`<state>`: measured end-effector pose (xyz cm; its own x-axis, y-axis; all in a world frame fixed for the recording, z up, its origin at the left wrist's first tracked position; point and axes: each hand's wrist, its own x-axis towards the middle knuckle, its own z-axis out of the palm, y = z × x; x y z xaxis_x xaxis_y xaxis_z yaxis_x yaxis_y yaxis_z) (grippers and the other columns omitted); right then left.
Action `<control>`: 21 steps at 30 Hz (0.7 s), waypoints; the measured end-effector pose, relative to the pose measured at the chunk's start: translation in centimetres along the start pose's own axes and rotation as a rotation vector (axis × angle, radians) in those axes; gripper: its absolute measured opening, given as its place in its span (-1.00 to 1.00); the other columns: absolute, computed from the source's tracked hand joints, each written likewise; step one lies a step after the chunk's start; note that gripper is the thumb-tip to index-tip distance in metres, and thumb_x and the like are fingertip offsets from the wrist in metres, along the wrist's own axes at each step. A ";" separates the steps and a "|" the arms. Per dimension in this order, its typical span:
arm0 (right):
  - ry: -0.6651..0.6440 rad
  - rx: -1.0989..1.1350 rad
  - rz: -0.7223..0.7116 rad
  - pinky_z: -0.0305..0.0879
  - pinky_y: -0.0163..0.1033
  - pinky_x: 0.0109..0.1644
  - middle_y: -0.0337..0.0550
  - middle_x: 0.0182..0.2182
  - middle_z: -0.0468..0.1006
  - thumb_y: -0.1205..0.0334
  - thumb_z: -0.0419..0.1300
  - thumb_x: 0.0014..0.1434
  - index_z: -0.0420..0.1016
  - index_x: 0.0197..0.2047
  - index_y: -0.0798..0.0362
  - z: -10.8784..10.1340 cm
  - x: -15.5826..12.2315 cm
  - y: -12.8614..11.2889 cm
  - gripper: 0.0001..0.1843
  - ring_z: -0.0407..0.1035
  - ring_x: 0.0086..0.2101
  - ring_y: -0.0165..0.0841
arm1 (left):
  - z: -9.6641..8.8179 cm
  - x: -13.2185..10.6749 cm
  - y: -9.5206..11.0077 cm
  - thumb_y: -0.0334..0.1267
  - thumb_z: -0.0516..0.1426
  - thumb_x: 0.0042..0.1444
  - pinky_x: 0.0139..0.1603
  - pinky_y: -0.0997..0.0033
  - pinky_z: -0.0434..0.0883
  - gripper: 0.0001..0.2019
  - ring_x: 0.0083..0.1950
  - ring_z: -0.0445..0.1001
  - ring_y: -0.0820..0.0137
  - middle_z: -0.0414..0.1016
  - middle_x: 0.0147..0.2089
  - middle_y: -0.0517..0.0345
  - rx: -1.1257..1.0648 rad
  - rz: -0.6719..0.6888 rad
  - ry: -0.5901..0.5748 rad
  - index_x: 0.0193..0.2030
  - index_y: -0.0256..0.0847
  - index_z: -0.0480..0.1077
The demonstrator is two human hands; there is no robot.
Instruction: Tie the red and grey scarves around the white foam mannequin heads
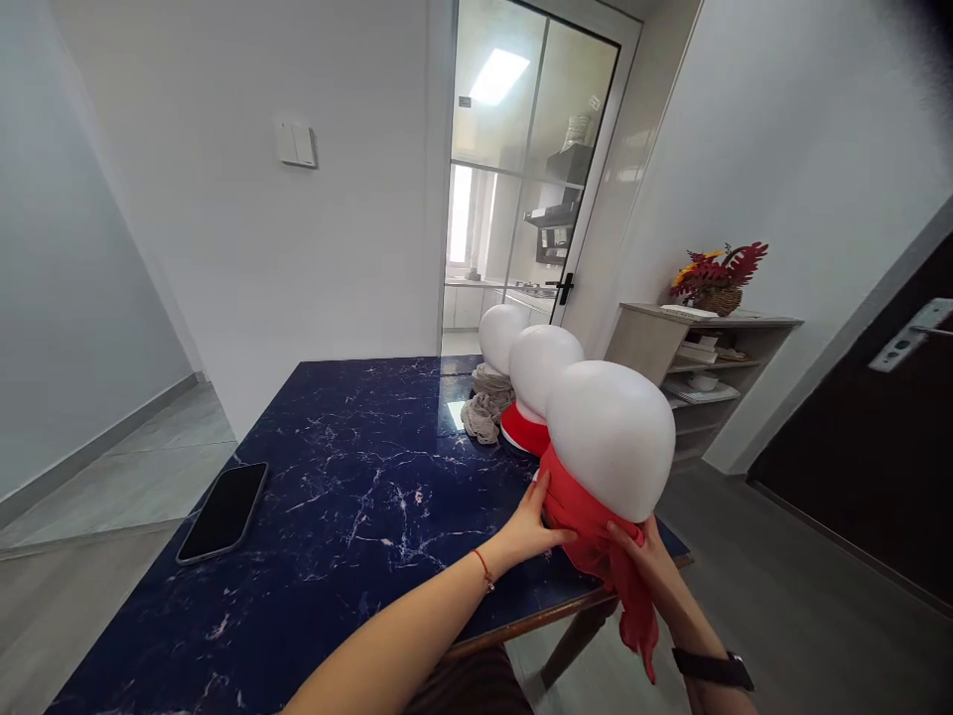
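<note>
Three smooth white mannequin heads stand in a row at the table's right side. The nearest white head [614,432] has a red scarf [585,511] wrapped round its neck, with a loose tail hanging past the table's edge. My left hand [530,521] grips the scarf at the left of the neck, thumb forward. On the other side, my right hand [646,551] holds the scarf near its hanging tail; some of its fingers are hidden. The middle head [547,362] wears a red band at its neck. Grey-beige cloth [483,412] bunches round the base of the far head [500,336].
A black phone [223,511] lies at the left of the dark blue marbled table [349,497]. Behind the heads is a glass door [513,199]. A shelf unit [632,338] with a flower basket [719,298] stands at the right, against the wall.
</note>
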<state>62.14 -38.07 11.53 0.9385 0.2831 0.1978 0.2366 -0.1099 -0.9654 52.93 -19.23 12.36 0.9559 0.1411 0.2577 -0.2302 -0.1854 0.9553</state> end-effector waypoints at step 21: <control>-0.469 0.037 -0.325 -0.04 -0.02 0.34 -0.05 0.30 0.13 -0.14 0.09 0.16 0.04 0.33 -0.02 18.4 -2.9 -9.3 -0.25 0.01 0.28 -0.23 | -17.7 -8.5 4.0 -0.06 0.20 0.01 0.37 0.04 -0.04 -0.25 0.37 0.05 0.11 0.11 0.37 -0.04 0.336 0.085 0.514 0.34 -0.11 0.08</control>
<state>52.57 -20.30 16.83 0.6052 0.6900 0.3969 0.4777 0.0841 -0.8745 40.69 -3.98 16.57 0.7075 0.5469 0.4476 -0.1519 -0.5009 0.8521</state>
